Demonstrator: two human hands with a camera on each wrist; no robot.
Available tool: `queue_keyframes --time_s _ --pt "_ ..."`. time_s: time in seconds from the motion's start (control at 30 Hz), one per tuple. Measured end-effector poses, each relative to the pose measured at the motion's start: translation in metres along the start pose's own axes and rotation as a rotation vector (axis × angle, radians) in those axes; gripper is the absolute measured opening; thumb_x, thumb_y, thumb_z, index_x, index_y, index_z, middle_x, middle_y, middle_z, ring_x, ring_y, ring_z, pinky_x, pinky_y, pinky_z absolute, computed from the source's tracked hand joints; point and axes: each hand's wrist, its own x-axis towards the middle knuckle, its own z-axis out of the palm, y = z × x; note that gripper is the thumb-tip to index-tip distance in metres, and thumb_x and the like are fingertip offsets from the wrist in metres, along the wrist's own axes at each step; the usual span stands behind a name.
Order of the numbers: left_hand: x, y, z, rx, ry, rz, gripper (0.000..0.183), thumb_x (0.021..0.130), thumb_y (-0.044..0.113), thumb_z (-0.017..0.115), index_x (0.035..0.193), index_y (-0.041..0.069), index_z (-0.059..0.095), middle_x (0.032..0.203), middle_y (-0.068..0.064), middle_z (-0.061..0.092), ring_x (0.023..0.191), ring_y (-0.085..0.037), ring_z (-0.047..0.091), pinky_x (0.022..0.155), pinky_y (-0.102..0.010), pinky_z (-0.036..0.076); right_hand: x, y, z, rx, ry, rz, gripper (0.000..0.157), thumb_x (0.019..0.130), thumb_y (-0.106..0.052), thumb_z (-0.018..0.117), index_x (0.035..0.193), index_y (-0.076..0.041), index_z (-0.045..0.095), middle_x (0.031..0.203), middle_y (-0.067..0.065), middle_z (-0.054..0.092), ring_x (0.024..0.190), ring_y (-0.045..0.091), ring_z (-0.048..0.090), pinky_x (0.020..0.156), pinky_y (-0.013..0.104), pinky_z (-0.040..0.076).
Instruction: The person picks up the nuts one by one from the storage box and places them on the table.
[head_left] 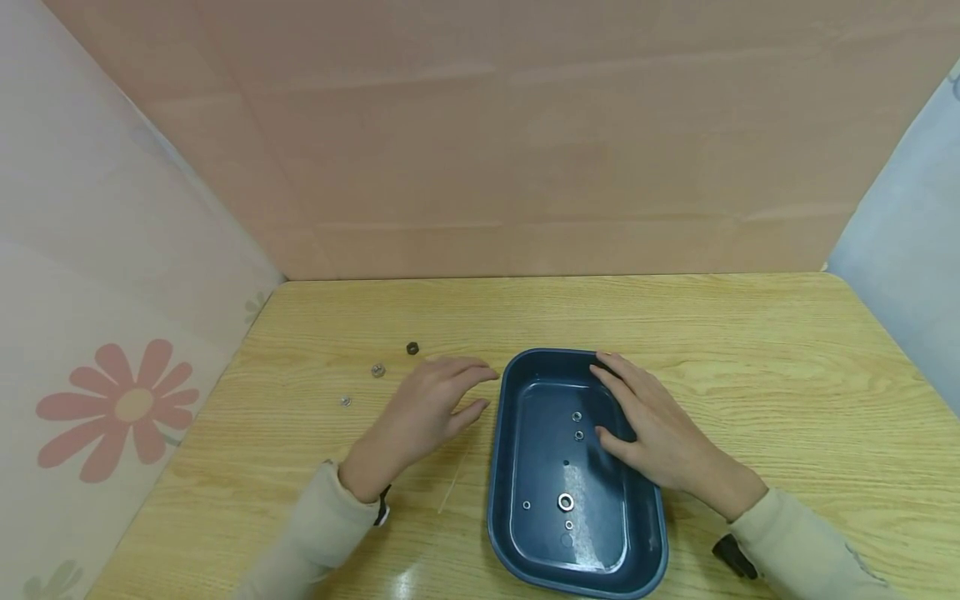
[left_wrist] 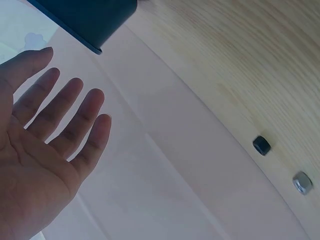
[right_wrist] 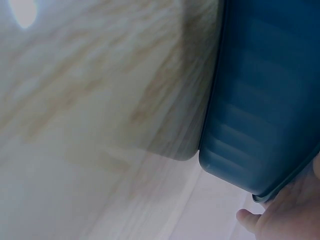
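Observation:
A dark blue tray (head_left: 501, 492) sits in front of me with several metal nuts inside, the biggest a shiny silver nut (head_left: 566, 502). My left hand (head_left: 423, 412) hovers just left of the tray's rim, holding nothing; in the left wrist view its palm (left_wrist: 37, 180) and spread fingers show. My right hand (head_left: 660, 433) rests across the tray's right rim, thumb over the inside and fingers reaching to the far corner. In the right wrist view the tray's outer wall (right_wrist: 255, 100) fills the right side, and only part of that hand (right_wrist: 290, 215) shows.
Left of the tray on the wooden table (head_left: 787, 358) lie a black nut (head_left: 412, 348), a silver nut (head_left: 378, 370) and a smaller silver piece (head_left: 346, 401). A thin pale strip (head_left: 452, 483) lies near the left wrist. A covered wall (head_left: 540, 167) stands behind the table.

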Motion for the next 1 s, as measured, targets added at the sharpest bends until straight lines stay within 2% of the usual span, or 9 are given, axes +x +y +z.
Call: queue_keyframes --time_s 0.43,0.77,1.0 --pt "0.012 0.015 0.011 0.007 -0.056 -0.004 0.033 0.090 0.024 0.074 0.121 0.018 0.069 0.125 -0.001 0.070 0.114 -0.018 0.065 0.096 -0.034 0.055 0.000 -0.001 -0.001 -0.003 0.009 -0.012 0.075 0.085 -0.020 0.073 0.149 -0.001 0.039 0.159 0.019 0.030 0.144 0.042 0.031 0.111 0.066 0.033" --pt "0.016 0.019 0.023 -0.028 -0.124 -0.030 0.033 0.091 0.026 0.072 0.123 0.017 0.069 0.132 -0.001 0.066 0.122 -0.020 0.061 0.103 -0.037 0.052 0.001 -0.002 -0.001 -0.004 -0.005 -0.007 0.075 0.086 -0.020 0.072 0.150 -0.002 0.038 0.160 0.018 0.029 0.145 0.042 0.030 0.112 0.066 0.031" --pt "0.016 0.021 0.033 -0.016 -0.165 -0.039 0.036 0.094 0.037 0.067 0.126 0.020 0.068 0.144 -0.005 0.057 0.128 -0.023 0.057 0.105 -0.041 0.051 0.002 -0.003 -0.002 -0.005 -0.004 -0.013 0.074 0.086 -0.020 0.072 0.149 -0.001 0.039 0.159 0.019 0.029 0.144 0.042 0.030 0.112 0.066 0.032"
